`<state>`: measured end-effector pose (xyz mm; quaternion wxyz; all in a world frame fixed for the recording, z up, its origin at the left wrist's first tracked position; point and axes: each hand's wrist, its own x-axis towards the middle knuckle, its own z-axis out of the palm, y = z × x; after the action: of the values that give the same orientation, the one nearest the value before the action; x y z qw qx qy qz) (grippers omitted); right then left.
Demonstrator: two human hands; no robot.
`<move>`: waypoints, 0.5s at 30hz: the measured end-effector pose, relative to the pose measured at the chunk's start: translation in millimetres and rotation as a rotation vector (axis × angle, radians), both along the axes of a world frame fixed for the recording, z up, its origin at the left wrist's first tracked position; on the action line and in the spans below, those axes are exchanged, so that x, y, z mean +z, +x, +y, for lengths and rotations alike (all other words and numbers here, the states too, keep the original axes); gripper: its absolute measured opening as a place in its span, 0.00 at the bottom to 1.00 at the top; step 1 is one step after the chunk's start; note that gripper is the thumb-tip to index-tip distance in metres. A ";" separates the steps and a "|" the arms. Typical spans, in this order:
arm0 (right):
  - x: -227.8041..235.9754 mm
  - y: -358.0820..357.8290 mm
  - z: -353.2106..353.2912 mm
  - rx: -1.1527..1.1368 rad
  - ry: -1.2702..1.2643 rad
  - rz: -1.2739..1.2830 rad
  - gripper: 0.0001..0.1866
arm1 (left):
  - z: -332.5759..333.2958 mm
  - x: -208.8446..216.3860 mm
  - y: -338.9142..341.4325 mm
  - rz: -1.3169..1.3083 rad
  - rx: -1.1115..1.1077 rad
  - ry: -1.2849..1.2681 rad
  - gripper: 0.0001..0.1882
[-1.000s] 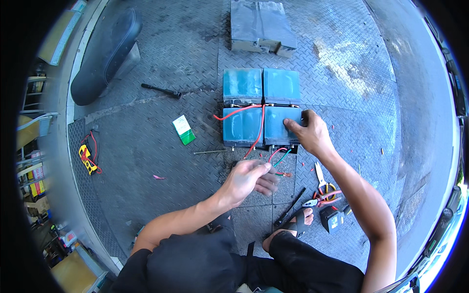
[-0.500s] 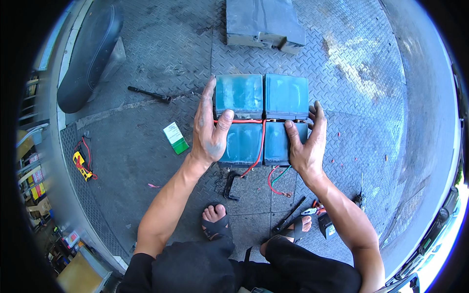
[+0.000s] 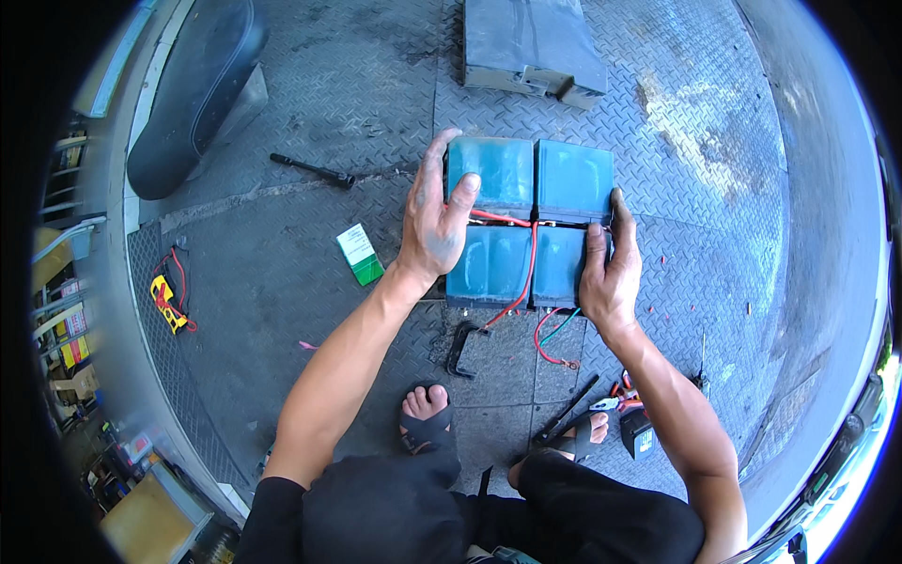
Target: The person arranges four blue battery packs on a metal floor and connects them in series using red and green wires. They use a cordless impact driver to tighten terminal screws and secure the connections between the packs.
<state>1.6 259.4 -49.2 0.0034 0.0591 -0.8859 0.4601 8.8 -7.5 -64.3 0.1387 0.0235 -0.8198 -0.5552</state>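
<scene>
Several blue-topped batteries (image 3: 490, 174) stand side by side in a block on the floor, joined by red wires (image 3: 532, 273). My left hand (image 3: 438, 230) lies along the block's left side, its thumb over the far left battery's edge. At the right side, my right hand (image 3: 613, 273) presses against the near right battery (image 3: 556, 258), thumb and fingers close together. The block is held between both hands. A red lead (image 3: 540, 340) and a green lead (image 3: 562, 324) come out at the near side, beside a black handle-shaped piece (image 3: 458, 352).
A dark box-shaped cover (image 3: 531, 42) lies beyond the batteries, and a long black seat (image 3: 197, 94) at far left. A black rod tool (image 3: 312, 171), green-white box (image 3: 359, 254) and yellow meter (image 3: 169, 305) lie leftward. Pliers (image 3: 606, 404) and a black box (image 3: 637, 434) sit near my right foot.
The whole view has shifted, so the floor items appear further right. My right thumb has slid from the top of the near right battery toward its right edge. My left hand keeps its hold.
</scene>
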 end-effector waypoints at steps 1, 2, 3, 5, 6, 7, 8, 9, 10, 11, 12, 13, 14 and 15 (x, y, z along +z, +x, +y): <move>0.8 1.2 0.0 0.003 0.015 0.003 0.30 | 1.1 -0.5 0.5 -0.016 0.004 0.009 0.42; 1.3 0.5 -0.6 0.007 0.031 0.011 0.29 | 0.6 -0.3 1.1 -0.035 0.005 0.018 0.42; 2.3 0.8 -0.7 0.011 0.045 0.017 0.29 | 0.7 -0.7 0.3 -0.037 0.015 0.022 0.40; 4.9 -0.5 -2.4 0.018 0.054 0.026 0.29 | 0.6 0.1 0.9 0.014 0.032 -0.028 0.40; 6.5 -0.2 -2.5 0.021 0.062 0.031 0.29 | 1.6 -0.1 1.2 0.028 0.064 -0.060 0.39; 8.1 0.0 -2.0 0.021 0.069 0.033 0.29 | 0.7 -0.2 2.8 0.034 0.084 -0.058 0.39; 9.5 -0.2 -1.3 0.018 0.092 0.017 0.30 | 0.1 -0.6 4.4 0.030 0.105 -0.054 0.39; 10.7 -1.4 0.5 0.053 0.082 0.035 0.30 | -0.4 -1.5 6.9 -0.013 0.124 -0.044 0.39; 12.4 -2.1 3.6 0.077 0.073 0.034 0.31 | -2.2 -2.0 14.6 0.003 0.150 -0.017 0.37; 14.1 -1.1 7.5 0.073 0.069 -0.001 0.31 | -4.5 -2.9 23.0 0.011 0.195 -0.028 0.34; 17.2 1.2 14.8 0.050 0.070 -0.070 0.33 | -8.8 -3.7 33.3 -0.033 0.192 0.056 0.32; 20.2 6.6 21.4 -0.028 0.054 -0.129 0.33 | -15.4 -3.6 41.7 -0.079 0.203 0.132 0.29; 24.5 12.7 30.0 -0.058 0.035 -0.124 0.33 | -20.5 -2.5 54.7 -0.036 0.191 0.080 0.27; 29.0 22.0 39.6 -0.058 0.003 -0.073 0.33 | -25.3 -0.8 69.0 -0.080 0.155 0.076 0.26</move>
<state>23.6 299.0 -20.2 -0.0156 0.0165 -0.8875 0.4602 77.9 -32.8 -65.1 0.1474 0.1141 -0.7986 -0.5723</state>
